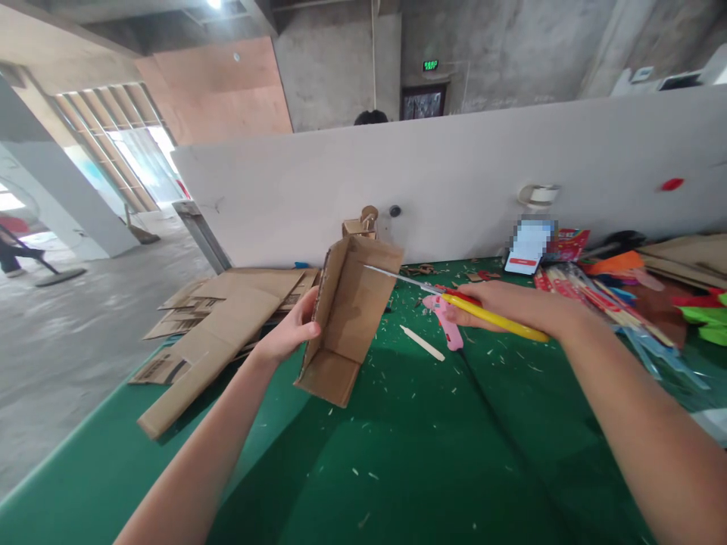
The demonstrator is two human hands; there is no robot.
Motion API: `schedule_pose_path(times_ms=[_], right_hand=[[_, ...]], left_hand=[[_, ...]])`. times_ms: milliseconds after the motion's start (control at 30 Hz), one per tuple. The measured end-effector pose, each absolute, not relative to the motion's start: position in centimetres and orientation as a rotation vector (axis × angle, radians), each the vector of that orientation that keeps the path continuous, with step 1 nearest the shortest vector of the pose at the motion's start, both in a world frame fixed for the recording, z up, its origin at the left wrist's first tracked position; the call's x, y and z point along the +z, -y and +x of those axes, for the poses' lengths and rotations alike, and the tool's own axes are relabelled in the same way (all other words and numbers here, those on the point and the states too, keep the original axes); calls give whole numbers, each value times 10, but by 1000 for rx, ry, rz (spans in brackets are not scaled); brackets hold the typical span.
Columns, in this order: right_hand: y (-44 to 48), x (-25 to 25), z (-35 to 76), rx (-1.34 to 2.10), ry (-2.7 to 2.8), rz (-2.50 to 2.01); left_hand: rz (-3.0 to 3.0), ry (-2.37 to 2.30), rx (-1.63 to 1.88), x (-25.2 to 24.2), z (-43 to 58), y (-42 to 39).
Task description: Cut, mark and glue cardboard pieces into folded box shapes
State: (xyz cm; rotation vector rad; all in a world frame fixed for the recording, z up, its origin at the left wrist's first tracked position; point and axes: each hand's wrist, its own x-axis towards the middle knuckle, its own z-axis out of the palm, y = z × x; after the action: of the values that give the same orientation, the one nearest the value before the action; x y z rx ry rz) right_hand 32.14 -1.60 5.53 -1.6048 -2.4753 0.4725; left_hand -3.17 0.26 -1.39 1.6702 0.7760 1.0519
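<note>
My left hand [292,328] is closed on the left wall of an open cardboard box [355,303], its thumb at the near side of the wall. The box is tilted above the green table. In my right hand [500,303] is a pair of scissors [482,309] with yellow and red handles. Their blades point left and reach across the box's right side; whether they touch the cardboard I cannot tell. Beyond and below the right hand lies a pink glue gun [448,327] with a dark cord. A pale wooden stick [422,343] rests beside it.
Flat cardboard pieces [227,310] are stacked at the table's left edge. A phone [528,246] leans against the white partition [454,174]. Packaged sticks [596,295] and coloured sheets lie at the right. Small scraps are scattered over the green table [409,454].
</note>
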Motion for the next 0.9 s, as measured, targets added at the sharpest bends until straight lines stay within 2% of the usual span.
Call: schedule_pose_path(times_ms=[500,767,900], right_hand=[[11,52,309,354,2396,-1800],[9,49,316,325,2464,-1726],[14,51,320,461,2507,-1617]], left_hand=[[1695,-720,1053,-17,-22,-4],[1657,-726,1092,-20,-21,-6],[1677,-734,1085,-19,-19,-5]])
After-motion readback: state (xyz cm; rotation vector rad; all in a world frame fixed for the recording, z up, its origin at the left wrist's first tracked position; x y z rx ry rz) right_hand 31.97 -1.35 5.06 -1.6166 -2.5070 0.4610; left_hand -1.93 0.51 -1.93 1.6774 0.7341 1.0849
